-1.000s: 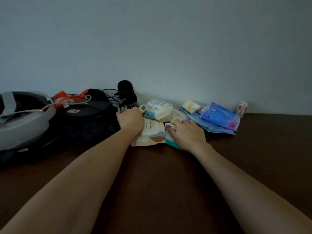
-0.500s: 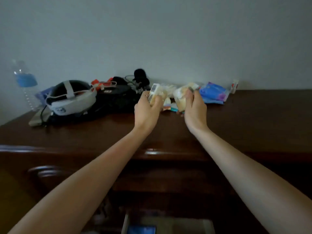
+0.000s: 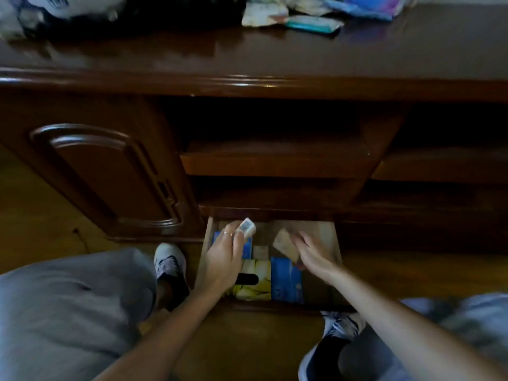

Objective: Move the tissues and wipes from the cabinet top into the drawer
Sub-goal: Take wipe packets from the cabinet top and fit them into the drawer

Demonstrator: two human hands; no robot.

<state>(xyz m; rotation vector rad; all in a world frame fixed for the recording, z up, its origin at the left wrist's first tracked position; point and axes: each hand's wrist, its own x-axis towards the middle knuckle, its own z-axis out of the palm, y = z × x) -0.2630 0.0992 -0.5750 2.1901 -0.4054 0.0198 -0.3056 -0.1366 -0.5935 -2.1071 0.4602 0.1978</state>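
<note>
Down at the drawer: both hands reach into an open wooden drawer at the foot of a dark cabinet, seen from above.
Far left: a grey trouser knee and a white shoe sit just beside the drawer's left wall.
Left hand: the left hand is over the drawer's left part, a ring on one finger.
Left fingers: curled and pinching a small white tissue pack at its lower end; the pack is tilted and held above the drawer's contents.
Under the left hand: a blue packet lies against the left side, partly hidden by the hand.
Drawer middle: a yellow tissue box with a dark slot lies flat, and a blue box sits just beside it on the right.
Right hand: the right hand is over the drawer's right part, blurred.
Right fingers: loosely spread, touching a tan packet that is tilted above the blue box; I cannot tell whether they grip it.
Tabletop: the tabletop above carries a teal wipes pack, a pale crumpled packet just left of it, and a blue-purple packet at the right.
Top left: dark and pale gear, too blurred to name.
</note>
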